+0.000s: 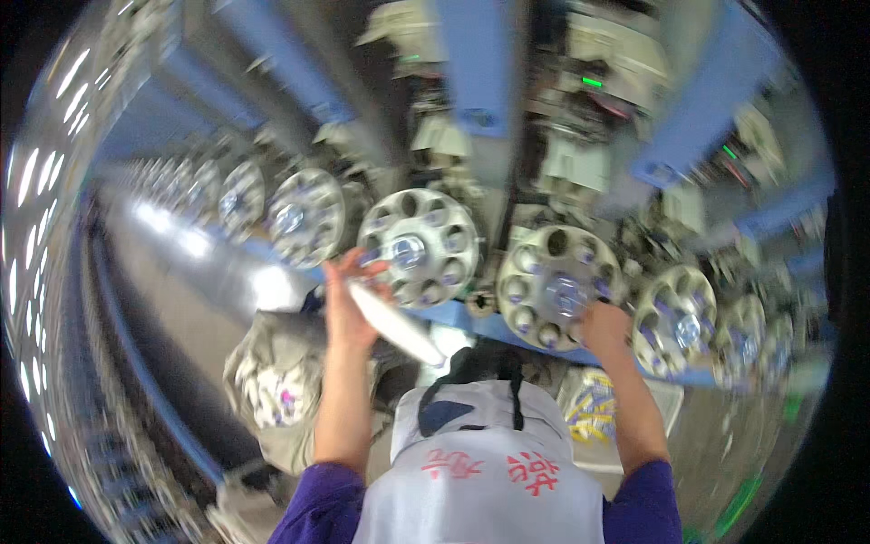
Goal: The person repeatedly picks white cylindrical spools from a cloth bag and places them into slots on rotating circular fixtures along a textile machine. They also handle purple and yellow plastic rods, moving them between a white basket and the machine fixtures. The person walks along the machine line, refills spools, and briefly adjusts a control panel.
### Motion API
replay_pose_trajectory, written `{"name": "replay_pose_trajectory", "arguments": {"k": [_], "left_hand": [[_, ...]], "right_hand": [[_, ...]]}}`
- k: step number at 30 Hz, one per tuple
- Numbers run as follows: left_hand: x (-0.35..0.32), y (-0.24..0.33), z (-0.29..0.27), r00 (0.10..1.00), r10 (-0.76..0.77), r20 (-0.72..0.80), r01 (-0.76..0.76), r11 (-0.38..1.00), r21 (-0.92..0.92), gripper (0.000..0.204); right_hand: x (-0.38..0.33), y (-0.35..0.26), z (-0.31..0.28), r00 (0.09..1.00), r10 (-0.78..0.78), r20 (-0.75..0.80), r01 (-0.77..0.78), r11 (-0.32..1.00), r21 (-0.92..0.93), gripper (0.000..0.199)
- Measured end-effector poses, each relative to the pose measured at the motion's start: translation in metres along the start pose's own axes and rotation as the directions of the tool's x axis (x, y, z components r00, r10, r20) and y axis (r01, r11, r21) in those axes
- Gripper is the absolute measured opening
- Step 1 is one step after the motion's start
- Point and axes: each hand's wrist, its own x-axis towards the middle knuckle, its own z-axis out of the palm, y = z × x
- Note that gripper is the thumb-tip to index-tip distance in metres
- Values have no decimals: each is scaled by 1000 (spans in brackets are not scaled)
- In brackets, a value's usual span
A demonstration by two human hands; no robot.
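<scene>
Just left of the frame's centre, the left hand [349, 304] was raised with its fingers closed around one end of a long white tapered tube [394, 325], which slanted from the hand down toward the lower right and ended just above a dark strap at the person's chest. The thumb and fingertips lay at the lower left rim of a round silver metal disc with a ring of round holes [419, 247], though motion blur hid whether they touched it.

Right of centre, the right hand [605, 328] reached up to the lower right edge of a second round silver perforated disc [557, 286]. Its fingers were curled, with the back of the hand toward the camera, and whether they gripped anything could not be told.

More discs of the same kind [306, 216] ran in a curved row toward the upper left, and others [678, 319] continued toward the right edge. Blue frame beams [480, 63] rose across the top of the frame.

At the lower left sat a grey cloth sack [272, 381] holding pale items. At the lower right, a pale tray of yellow and white pieces [594, 408] sat beside the right forearm. The person wore purple sleeves [322, 508] and a light grey apron [480, 480].
</scene>
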Motion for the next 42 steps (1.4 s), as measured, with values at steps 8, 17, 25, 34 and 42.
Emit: {"name": "replay_pose_trajectory", "arguments": {"k": [8, 17, 25, 34, 42], "left_hand": [[-80, 1, -27, 970, 199, 137, -150, 941, -304, 68], [-147, 17, -98, 915, 353, -193, -354, 935, 33, 69], [-121, 139, -258, 774, 58, -630, -257, 939, -229, 39], [-50, 276, -350, 751, 269, -603, -493, 836, -241, 34], [-21, 297, -329, 755, 652, -65, -303, 435, 848, 39]], "right_hand": [[-42, -174, -59, 618, -680, -394, 769, 419, 483, 36], [-127, -362, 27, 666, -743, 67, 28, 114, 993, 17], [-136, -542, 26, 403, -872, 277, -501, 44, 864, 16], [-115, -691, 50, 532, -680, 504, -748, -98, 657, 19], [-21, -786, 68, 538, -547, 642, -626, 251, 738, 28]]}}
